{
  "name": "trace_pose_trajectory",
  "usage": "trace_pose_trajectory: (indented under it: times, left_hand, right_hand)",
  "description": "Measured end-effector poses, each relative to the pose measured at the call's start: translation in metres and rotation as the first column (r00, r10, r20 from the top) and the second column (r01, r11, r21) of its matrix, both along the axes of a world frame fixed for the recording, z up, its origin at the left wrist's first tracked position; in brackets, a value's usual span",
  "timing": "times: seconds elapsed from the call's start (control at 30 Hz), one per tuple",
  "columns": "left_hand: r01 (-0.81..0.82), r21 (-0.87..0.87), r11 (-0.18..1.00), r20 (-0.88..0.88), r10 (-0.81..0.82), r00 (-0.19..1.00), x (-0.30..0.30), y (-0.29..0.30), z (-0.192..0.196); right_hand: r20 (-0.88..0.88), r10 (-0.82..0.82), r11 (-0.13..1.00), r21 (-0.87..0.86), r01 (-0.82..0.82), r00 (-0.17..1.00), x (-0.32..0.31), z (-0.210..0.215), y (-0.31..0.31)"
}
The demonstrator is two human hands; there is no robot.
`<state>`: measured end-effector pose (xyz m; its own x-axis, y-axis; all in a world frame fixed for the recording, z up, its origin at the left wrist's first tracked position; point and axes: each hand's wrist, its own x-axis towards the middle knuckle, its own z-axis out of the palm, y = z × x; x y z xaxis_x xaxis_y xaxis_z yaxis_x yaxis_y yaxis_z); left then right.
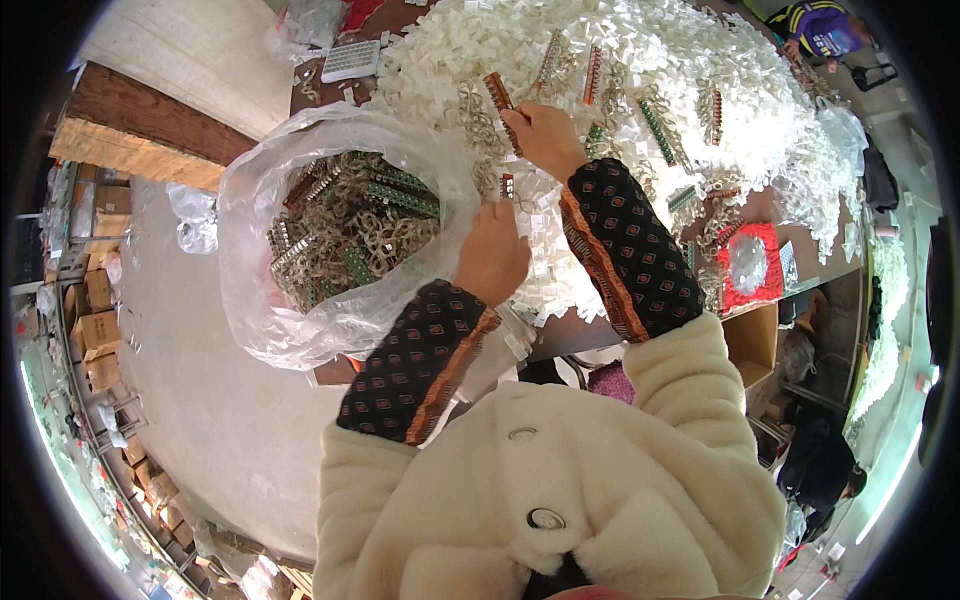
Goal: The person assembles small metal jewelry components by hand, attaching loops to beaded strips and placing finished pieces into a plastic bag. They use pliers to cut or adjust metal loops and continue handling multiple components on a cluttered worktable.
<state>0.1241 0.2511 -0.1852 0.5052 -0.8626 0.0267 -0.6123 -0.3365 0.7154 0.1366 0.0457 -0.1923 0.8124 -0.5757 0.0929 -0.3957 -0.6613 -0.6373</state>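
My right hand [548, 140] is closed on an orange-brown strip [497, 92] lined with small metal pieces, above a heap of small white tags [430, 75]. Closer to me, my left hand [493, 255] has its fingers curled together beside the bag's right rim. A short red strip end [507, 184] shows at its fingertips; what the fingers grip is hidden. To the left, a clear plastic bag [245, 215] stands with its mouth wide, full of metal rings and green and red strips [355, 225].
More strips with metal rings lie on the heap, among them a green strip [657, 132] and a red strip [592, 75]. A white tray [351, 61] sits at the far left of the table, a red packet [765, 262] at the right. Another person [822, 28] is at the far right.
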Motion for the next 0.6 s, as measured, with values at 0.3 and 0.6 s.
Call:
trace_pose_trajectory:
  times: [0.3, 0.6]
  left_hand:
    - [-0.054, -0.280, 0.958, 0.095, 0.084, 0.992, -0.001, 0.068, 0.032]
    - [-0.216, 0.063, 0.974, 0.389, 0.175, 0.905, 0.178, 0.196, 0.039]
  right_hand:
    - [0.080, 0.093, 0.930, -0.363, -0.058, 0.992, -0.011, -0.008, 0.008]
    - [0.232, 0.688, 0.706, 0.006, -0.708, 0.688, 0.040, 0.058, 0.132]
